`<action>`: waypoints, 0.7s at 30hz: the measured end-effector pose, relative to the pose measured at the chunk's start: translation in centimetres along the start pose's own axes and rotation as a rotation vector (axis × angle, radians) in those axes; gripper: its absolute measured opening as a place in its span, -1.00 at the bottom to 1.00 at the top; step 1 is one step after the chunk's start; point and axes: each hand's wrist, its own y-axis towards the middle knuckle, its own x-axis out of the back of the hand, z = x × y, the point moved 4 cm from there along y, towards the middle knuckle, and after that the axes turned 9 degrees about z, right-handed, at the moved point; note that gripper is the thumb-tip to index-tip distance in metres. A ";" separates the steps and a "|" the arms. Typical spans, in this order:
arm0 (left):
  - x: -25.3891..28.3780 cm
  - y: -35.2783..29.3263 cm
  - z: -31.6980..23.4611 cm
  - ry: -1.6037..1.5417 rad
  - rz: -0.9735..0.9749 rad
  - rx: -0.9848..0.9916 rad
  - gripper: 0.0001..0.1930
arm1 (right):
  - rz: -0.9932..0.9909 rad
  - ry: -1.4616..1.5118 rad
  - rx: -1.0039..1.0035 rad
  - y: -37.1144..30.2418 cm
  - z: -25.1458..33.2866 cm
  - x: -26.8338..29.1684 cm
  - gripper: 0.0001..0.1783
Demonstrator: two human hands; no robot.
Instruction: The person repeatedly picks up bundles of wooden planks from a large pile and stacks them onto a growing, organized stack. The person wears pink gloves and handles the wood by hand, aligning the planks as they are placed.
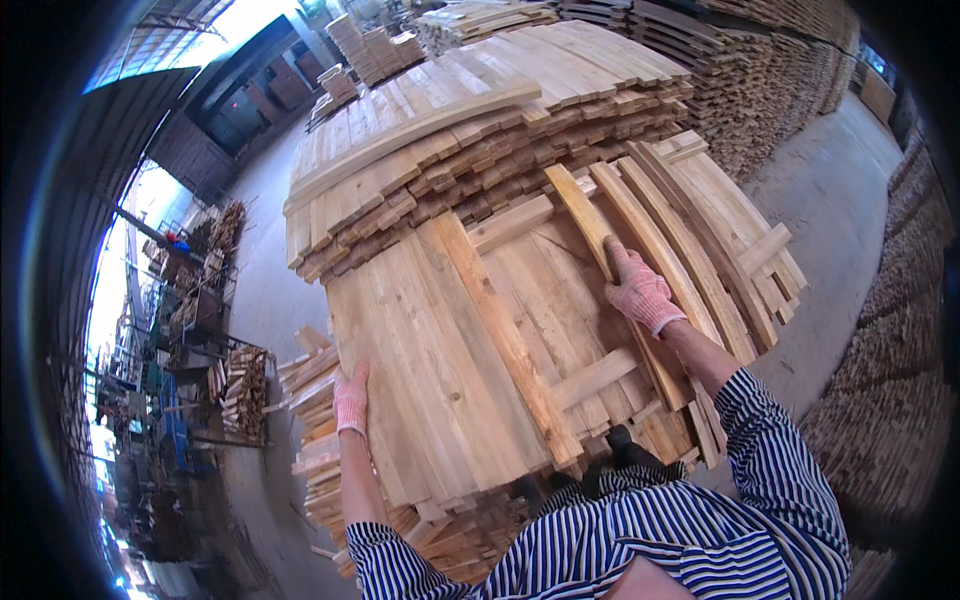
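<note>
1. Your right hand point(642, 290), gloved in pink, is closing around a narrow plank point(580, 205), which is slanting toward you right of the pile's middle.
2. Your left hand point(350, 402) is touching the left edge of the wide pale boards point(420, 370); whether its fingers are spread or curled, you cannot tell.
3. Between your hands, a loose yellowish plank point(505, 335) is lying lengthwise along those boards.
4. Between the two planks, a gap is showing lower boards and a near cross-piece point(597, 377); to the right, long strips point(655, 255) are leaving your right hand little sideways room.
5. Beyond, a taller stack point(430, 170) is bounding the far side, while floor point(262, 215) is running open along the left.
6. Your right hand is hiding part of its plank, whose underside is staying out of view; the dark lens rim is cutting off the right-hand stack point(885, 340).
</note>
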 end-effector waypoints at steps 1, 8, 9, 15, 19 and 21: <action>0.5 -0.1 0.2 -0.005 -0.009 -0.025 -0.20 | 0.006 0.026 0.007 0.2 -0.1 0.2 -0.11; -0.8 -0.5 -0.8 0.047 -0.010 0.072 -0.16 | 0.007 0.114 0.007 0.1 -2.1 0.6 -0.06; -0.1 0.0 0.2 -0.027 -0.001 0.024 -0.16 | 0.005 0.118 0.027 0.3 -1.9 0.5 -0.06; 0.3 1.4 3.3 -0.276 0.073 -0.025 -0.18 | 0.049 0.099 0.009 0.4 -1.1 0.4 -0.10; -0.5 0.8 1.4 -0.264 0.110 0.024 -0.21 | 0.055 0.125 0.001 0.5 -1.7 0.7 -0.10; 0.0 0.7 1.6 -0.217 0.105 0.039 -0.20 | 0.063 0.148 0.011 0.7 -1.5 0.7 -0.10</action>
